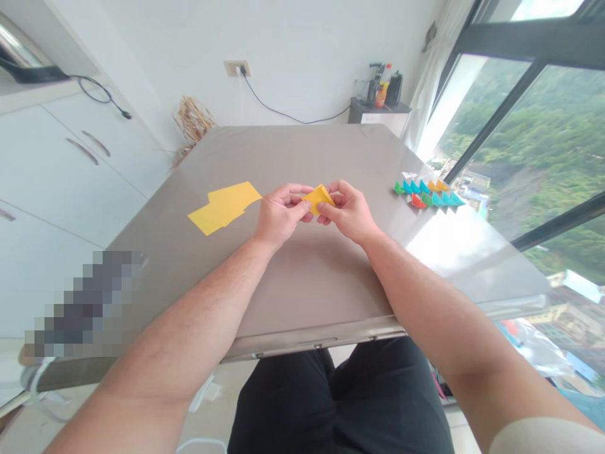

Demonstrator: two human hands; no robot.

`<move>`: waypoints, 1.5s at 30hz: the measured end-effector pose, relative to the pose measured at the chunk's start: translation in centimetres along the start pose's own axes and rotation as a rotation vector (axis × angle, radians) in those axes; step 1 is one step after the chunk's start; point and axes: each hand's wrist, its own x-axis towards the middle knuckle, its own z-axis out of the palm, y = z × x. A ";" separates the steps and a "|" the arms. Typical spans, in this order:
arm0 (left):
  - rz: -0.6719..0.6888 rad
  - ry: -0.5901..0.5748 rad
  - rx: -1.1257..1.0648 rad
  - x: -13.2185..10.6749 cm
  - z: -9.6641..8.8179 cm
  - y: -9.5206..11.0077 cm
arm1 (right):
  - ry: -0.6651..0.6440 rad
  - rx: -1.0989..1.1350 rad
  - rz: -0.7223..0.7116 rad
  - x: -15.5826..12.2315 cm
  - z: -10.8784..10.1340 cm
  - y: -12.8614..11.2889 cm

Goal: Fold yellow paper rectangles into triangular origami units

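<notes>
Folded yellow paper [314,197] partly hidden by left hand [278,213] and right hand [350,210]

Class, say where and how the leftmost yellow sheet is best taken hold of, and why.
Probably by its left end, coming from the left: the sheet lies flat on the table, and that end juts out past the other sheets, away from the left hand. Slide a fingertip under, thumb on top. I can't tell which sheet lies uppermost.

folded yellow piece [314,198] – matt paper; tabletop [321,151] – smooth, glossy
</notes>
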 end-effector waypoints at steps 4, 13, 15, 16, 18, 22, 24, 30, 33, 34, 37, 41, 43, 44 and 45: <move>0.002 -0.040 -0.004 -0.3 0.2 0.1 | 0.038 -0.032 0.009 -0.1 0.2 -0.2; -0.051 0.003 -0.103 0.0 0.4 0.0 | 0.073 0.000 -0.032 0.2 0.0 0.4; -0.063 0.032 -0.115 0.2 0.4 0.0 | 0.049 0.029 -0.028 0.2 -0.2 0.4; -0.066 0.047 -0.117 0.3 0.3 0.0 | 0.036 0.043 -0.024 0.2 -0.3 0.3; -0.065 0.067 -0.119 0.3 0.3 0.1 | 0.020 0.061 -0.015 0.2 -0.5 0.3; -0.054 0.071 -0.125 0.3 0.3 0.2 | 0.006 0.072 -0.014 0.2 -0.6 0.2; -0.055 0.072 -0.120 0.2 0.3 0.3 | -0.006 0.074 -0.018 0.2 -0.7 0.2; -0.042 0.086 -0.108 0.1 0.3 0.4 | -0.014 0.077 -0.019 0.2 -0.8 0.2; -0.041 0.087 -0.107 0.1 0.3 0.4 | -0.024 0.081 -0.025 0.2 -0.8 0.1; -0.039 0.089 -0.108 0.1 0.3 0.5 | -0.028 0.081 -0.025 0.2 -0.8 0.1; -0.034 0.093 -0.115 0.0 0.4 0.5 | -0.036 0.083 -0.033 0.2 -0.9 0.1; -0.034 0.081 -0.120 0.1 0.3 0.4 | -0.028 0.100 -0.036 0.1 -0.8 0.0; -0.036 0.079 -0.118 0.1 0.2 0.3 | -0.025 0.099 -0.031 0.1 -0.8 -0.1; -0.036 0.078 -0.116 0.1 0.2 0.3 | -0.022 0.095 -0.028 0.2 -0.8 -0.1; -0.037 0.077 -0.113 0.1 0.1 0.3 | -0.019 0.091 -0.024 0.2 -0.8 -0.1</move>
